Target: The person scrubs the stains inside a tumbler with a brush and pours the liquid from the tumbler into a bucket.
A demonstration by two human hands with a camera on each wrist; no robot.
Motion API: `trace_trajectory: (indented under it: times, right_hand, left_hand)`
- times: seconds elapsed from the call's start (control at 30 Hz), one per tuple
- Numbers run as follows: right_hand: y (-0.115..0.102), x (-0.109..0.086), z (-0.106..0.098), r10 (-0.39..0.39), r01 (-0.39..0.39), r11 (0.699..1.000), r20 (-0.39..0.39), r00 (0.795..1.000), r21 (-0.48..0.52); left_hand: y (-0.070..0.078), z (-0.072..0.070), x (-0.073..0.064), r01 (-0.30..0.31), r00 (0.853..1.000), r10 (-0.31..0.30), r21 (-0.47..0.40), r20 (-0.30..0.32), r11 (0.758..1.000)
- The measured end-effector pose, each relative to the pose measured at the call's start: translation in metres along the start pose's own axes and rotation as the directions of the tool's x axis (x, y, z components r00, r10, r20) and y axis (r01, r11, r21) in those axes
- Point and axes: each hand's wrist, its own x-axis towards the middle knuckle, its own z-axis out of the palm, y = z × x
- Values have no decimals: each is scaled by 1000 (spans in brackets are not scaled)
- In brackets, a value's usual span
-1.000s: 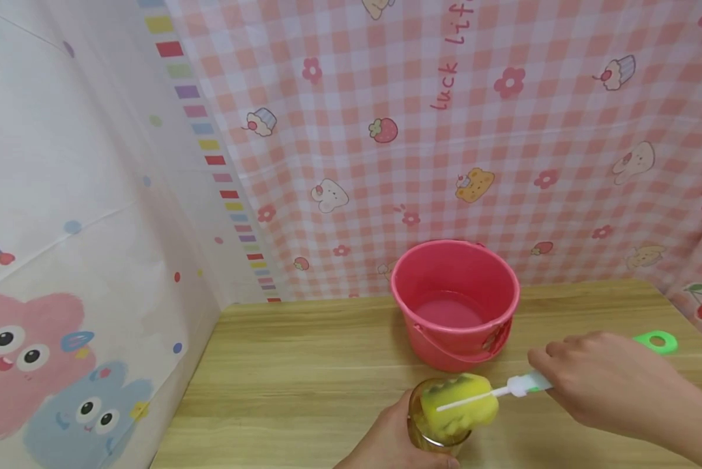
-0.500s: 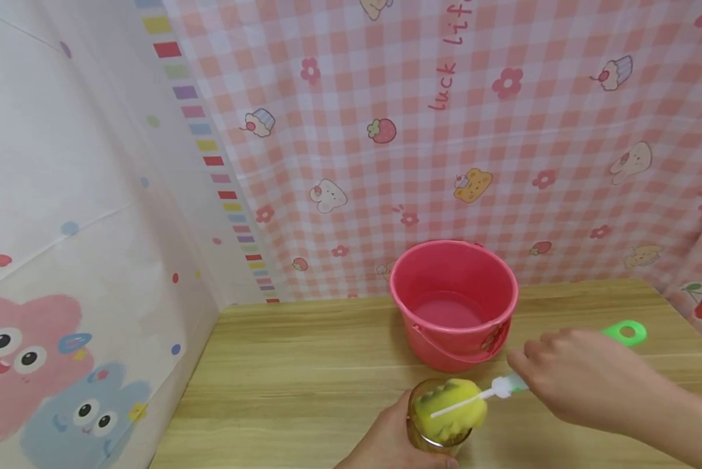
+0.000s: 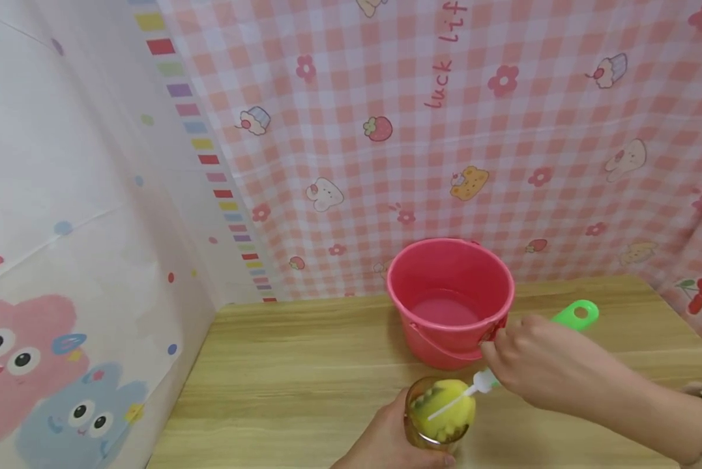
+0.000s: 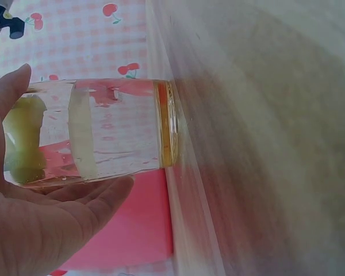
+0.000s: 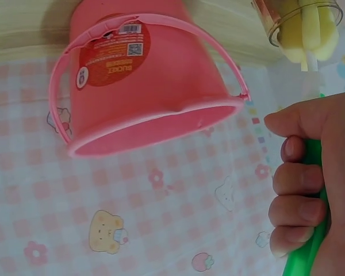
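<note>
Behind everything we see a pink checked cloth (image 3: 351,143), which hangs across the far side, and a white cloth (image 3: 92,163) with cartoon figures stands at the left. The wooden desk (image 3: 280,365) stretches before them. On its far part, right of the middle, we find the pink bucket (image 3: 429,335), upright, with its handle hanging down at the near side.

Next in size is the sponge brush (image 3: 568,318), which slants from the green handle end at far right down to the near left. Around this handle the right grip (image 3: 541,358) is curled: in the right wrist view we see four fingers folded firmly round the green part, and the thumb lying toward the sponge end. No gap remains there that we can notice.

The left grip (image 3: 388,436) is spread only as wide as the glass (image 4: 115,132) and holds its upper part, with thumb on the near side and fingers on the far side. The glass is about upright, nearer to us than the bucket, its base at the desk. The smallest, the yellow sponge head (image 3: 456,413), sits partly inside the glass mouth and partly above it.
</note>
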Motion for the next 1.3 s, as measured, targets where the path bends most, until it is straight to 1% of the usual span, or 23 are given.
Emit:
trace_trajectory:
  times: [0.13,0.2,0.37,0.53,0.67,0.8,0.93,1.0,1.1,1.23,1.3]
  right_hand:
    - [-1,7,-4,-33,34,996,23,999,-83]
    - [-1,10,-7,-48,55,991,56,997,-124]
    - [-5,19,-14,-94,119,964,117,989,-239]
    - [-16,28,-9,-110,145,939,128,986,-313]
    - [-26,32,-1,-110,168,917,174,979,-361]
    - [-33,34,4,-115,187,903,200,973,-386]
    - [-39,39,6,-123,197,900,208,970,-390]
    - [-41,42,6,-134,216,893,224,965,-395]
    - [-45,45,7,-156,247,883,247,956,-398]
    - [-49,49,9,-177,279,870,271,946,-406]
    - [-51,50,10,-187,289,867,272,944,-407]
  left_hand:
    - [-1,0,0,-28,1000,28,14,-7,1000]
    - [-2,0,0,-37,999,38,24,-9,999]
    - [-1,-1,0,-59,998,59,25,-3,998]
    - [0,-2,0,-53,999,52,16,5,998]
    - [0,-2,1,-49,999,49,16,15,999]
    - [-1,-2,1,-46,999,45,23,17,999]
    - [-1,-1,0,-40,999,40,51,2,998]
    - [-1,-1,-1,-40,999,40,62,-2,997]
    - [0,-2,-2,-20,1000,21,71,-12,997]
    - [1,-1,-2,13,1000,-12,55,-14,998]
    - [1,-1,-2,7,1000,-7,51,-11,999]
